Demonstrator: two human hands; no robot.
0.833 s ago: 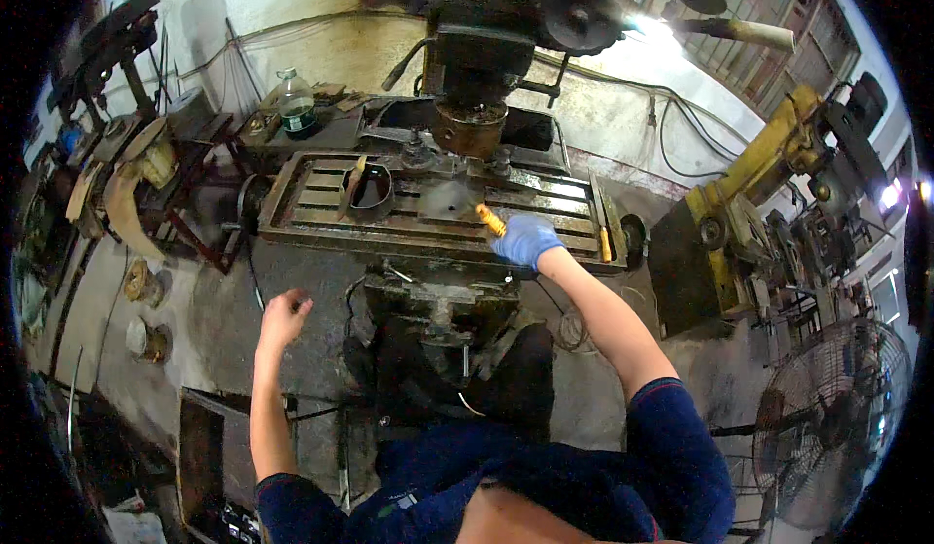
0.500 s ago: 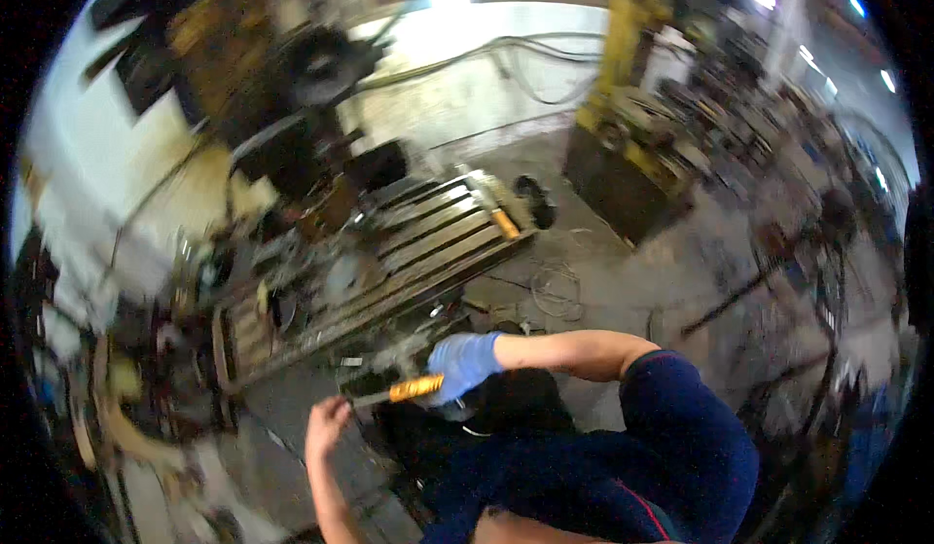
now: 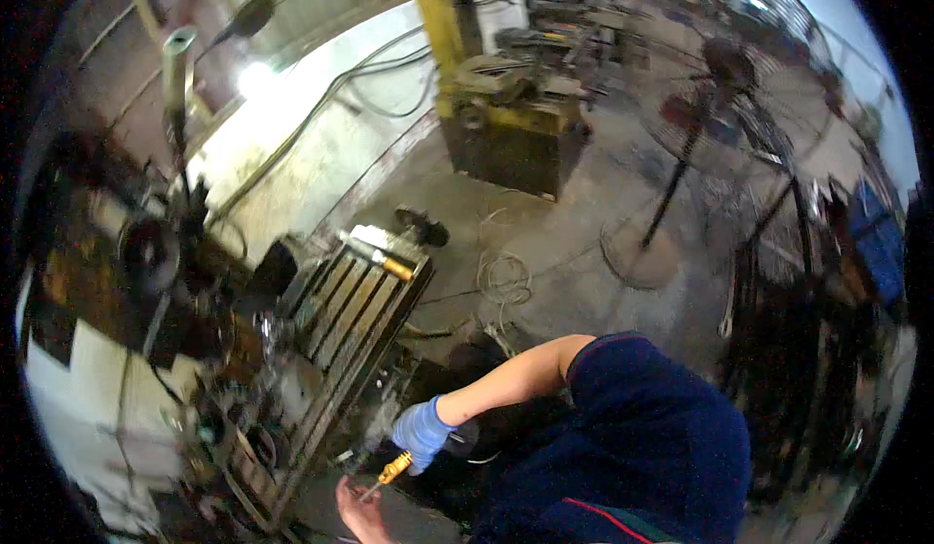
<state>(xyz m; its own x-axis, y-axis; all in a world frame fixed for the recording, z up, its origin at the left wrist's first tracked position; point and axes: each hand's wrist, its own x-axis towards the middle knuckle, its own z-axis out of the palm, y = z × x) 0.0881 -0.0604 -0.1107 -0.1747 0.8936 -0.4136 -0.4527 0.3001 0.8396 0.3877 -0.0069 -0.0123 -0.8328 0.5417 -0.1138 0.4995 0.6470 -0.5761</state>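
Note:
My right hand (image 3: 422,434), in a blue glove, is closed round the yellow handle (image 3: 396,467) of a hand tool with a narrow metal blade (image 3: 369,492). Blur hides whether the blade is a file or a screwdriver. The tool slants down to the left, toward my bare left hand (image 3: 362,513). My left fingers are curled at the blade's tip and seem to pinch it. Beyond my hands is a slotted machine table (image 3: 336,315). Another yellow-handled tool (image 3: 394,268) lies on its far end.
A machine head (image 3: 151,252) stands over the table at left. Coiled wire (image 3: 504,276) lies on the floor. Ahead is a yellow machine (image 3: 511,140) on a dark base. A large standing fan (image 3: 725,87) is at right, with a blue object (image 3: 876,237) beyond it.
My view has swung to the right, so the machine table sits further left and the fan shows fully. Both hands stay at the tool, which now points more steeply downward.

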